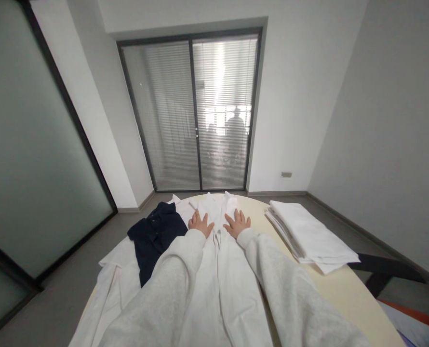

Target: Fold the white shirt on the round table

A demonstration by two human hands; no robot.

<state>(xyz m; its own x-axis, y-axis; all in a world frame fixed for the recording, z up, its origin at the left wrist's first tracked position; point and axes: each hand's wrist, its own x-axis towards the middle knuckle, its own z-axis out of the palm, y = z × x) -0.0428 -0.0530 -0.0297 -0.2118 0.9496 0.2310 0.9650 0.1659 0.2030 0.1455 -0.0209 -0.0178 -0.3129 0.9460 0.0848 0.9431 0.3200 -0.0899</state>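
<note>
Grey walls close a bare room, with a blind-covered glass door (193, 115) beyond the far end of the white shirt (218, 270). That shirt lies spread lengthwise along the middle of a pale round table (344, 289), smooth, its collar at the far edge. Both the left hand (200, 223) and the right hand (238, 223) rest flat on it near the collar, fingers spread, gripping nothing. A navy shirt (156, 236) lies just left of it and a stack of folded white cloths (308, 233) to its right.

Left sleeve (171, 284): was long, pale grey, fleecy.
Right sleeve (287, 289): was the same grey knit.
Left hand (201, 223) and right hand (238, 222): were bare.
</note>
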